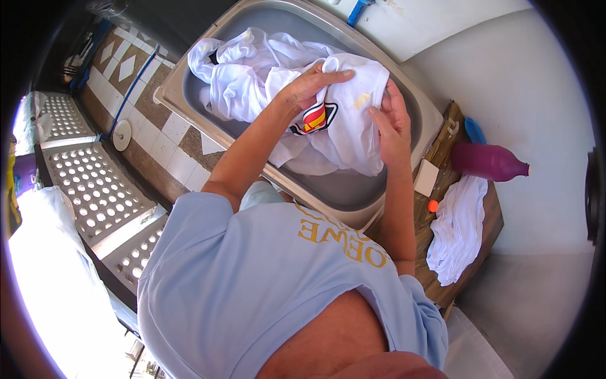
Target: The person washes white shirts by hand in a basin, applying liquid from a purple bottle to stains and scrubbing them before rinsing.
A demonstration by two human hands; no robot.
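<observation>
A white shirt (351, 140) with a red, yellow and black printed emblem is stretched between my two hands over a beige-rimmed grey basin (429, 117). My left hand (310, 87) grips the cloth just above the emblem, thumb pointing right. At the shirt's right edge my right hand (392, 123) pinches the fabric, thumb and fingers closed on it. Pale yellowish patches show on the cloth between the hands. More white cloth (243, 79) lies bunched in the left part of the basin; whether it belongs to the same shirt I cannot tell.
Right of the basin, a wooden board (489, 221) bears a purple bottle (486, 162), a whitish block (427, 177), an orange cap (433, 206) and a crumpled white cloth (457, 230). A blue-handled tool (358, 11) lies beyond. Perforated panels (95, 186) border the tiled floor at left.
</observation>
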